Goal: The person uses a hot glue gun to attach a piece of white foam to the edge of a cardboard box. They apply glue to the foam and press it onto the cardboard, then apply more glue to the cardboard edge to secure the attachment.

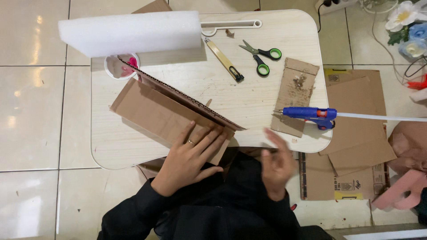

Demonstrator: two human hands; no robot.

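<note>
My left hand (192, 155) lies flat, fingers spread, on a brown cardboard piece (151, 111) at the near edge of the small wooden table (249, 93). A second cardboard sheet (178, 95) stands upright along it, its corrugated edge showing. My right hand (276, 164) hovers blurred near the table's front edge, fingers apart and holding nothing. A blue glue gun (313, 115) lies just beyond it on a stained cardboard scrap (296, 95).
A white foam block (133, 32) sits at the table's far left above a white cup (120, 66). A yellow box cutter (224, 60) and green-handled scissors (262, 58) lie mid-table. Flattened cardboard boxes (356, 133) and artificial flowers (407, 24) are on the floor at right.
</note>
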